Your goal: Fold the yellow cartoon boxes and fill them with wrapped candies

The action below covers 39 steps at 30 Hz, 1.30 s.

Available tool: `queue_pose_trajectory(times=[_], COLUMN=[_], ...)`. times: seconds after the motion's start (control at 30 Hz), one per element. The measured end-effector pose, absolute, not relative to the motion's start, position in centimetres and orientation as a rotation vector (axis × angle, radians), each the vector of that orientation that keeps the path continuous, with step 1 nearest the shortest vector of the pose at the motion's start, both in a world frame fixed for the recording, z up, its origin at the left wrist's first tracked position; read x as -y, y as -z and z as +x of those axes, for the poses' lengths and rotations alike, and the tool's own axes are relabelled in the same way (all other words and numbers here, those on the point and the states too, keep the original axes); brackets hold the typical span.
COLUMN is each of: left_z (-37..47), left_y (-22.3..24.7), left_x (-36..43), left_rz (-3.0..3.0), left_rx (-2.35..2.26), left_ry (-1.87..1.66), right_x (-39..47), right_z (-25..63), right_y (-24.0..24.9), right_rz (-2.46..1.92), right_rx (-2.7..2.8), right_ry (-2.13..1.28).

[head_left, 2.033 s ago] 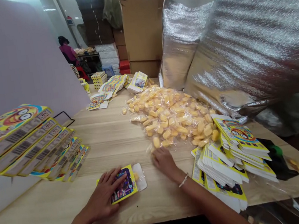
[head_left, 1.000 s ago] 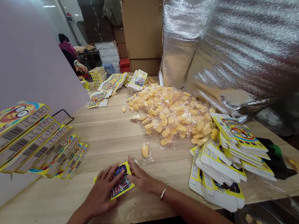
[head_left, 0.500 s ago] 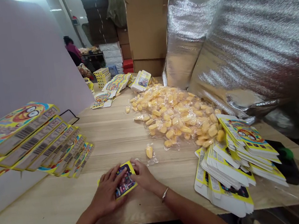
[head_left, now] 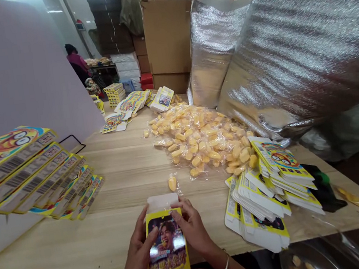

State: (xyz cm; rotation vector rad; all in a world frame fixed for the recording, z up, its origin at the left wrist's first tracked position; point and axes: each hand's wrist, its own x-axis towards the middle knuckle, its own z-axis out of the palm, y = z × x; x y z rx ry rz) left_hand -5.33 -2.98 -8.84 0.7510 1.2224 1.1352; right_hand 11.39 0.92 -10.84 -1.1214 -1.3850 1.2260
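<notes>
ok so left hand (head_left: pixel 136 252) and right hand (head_left: pixel 196 232) had the yellow box (head_left: pixel 168 267) pinched between them, flap (head_left: pixel 162 201) open beyond the grip, so unclosed, with one wrapped piece (head_left: pixel 172 183) just past it

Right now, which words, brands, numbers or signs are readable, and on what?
"大金", probably, mid-title on the held yellow box; its other characters are too blurred.
Stacked boxes, left: barcodes show, print and digits too small.
Flat cartons, right: print too small.
No other readable text.
</notes>
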Motion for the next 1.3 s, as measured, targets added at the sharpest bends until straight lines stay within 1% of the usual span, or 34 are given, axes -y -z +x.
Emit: queue_pose_trajectory(times=[0.1,0.2,0.33,0.47,0.57,0.77,0.9,1.03,1.13,1.23,1.3], left_z=[-5.8,-6.1,-5.9,-6.1,-6.4,-6.2,-6.6,-6.8,-6.3,-5.5,-5.4], left_y=[8.7,7.9,6.9,6.6,6.3,5.3,5.3,5.6,5.9,5.9,5.9], left_x=[2.4,1.6,1.6,1.8,1.6,0.6,0.4,1.3,1.7,1.1,-0.1], left_rz=[0.82,0.917,0.934,1.042,1.172,1.008,1.136,1.266,1.362,1.489,1.627], left_rx=[-1.228,-1.257,-1.25,-1.276,-1.275,-1.302,-1.285,-1.2,-1.15,-1.158,-1.176], left_ry=[-1.072,-1.074,-1.189,-1.129,-1.093,-1.025,-0.899,-0.837,-0.798,-0.821,-0.916], right_x=[-0.4,-0.3,-0.5,-1.2,-1.8,-3.0,-2.8,-1.4,0.3,1.8,2.2], right_z=[11.8,12.1,12.7,13.4,13.3,12.7,13.9,15.2,15.2,15.9,18.4], right_y=[10.7,9.7,8.7,8.2,7.8,7.1,7.0,7.5,7.8,7.7,7.6], right_rz=[-1.061,-1.017,-0.885,-0.825,-0.832,-0.988,-0.919,-0.824,-0.898,-1.003,-1.116], right_rx=[1.44,1.429,1.416,1.513,1.397,1.184,1.253,1.367,1.39,1.478,1.59], right_ry=[-1.416,-1.386,-1.417,-1.449,-1.561,-1.743,-1.785,-1.727,-1.604,-1.368,-1.069])
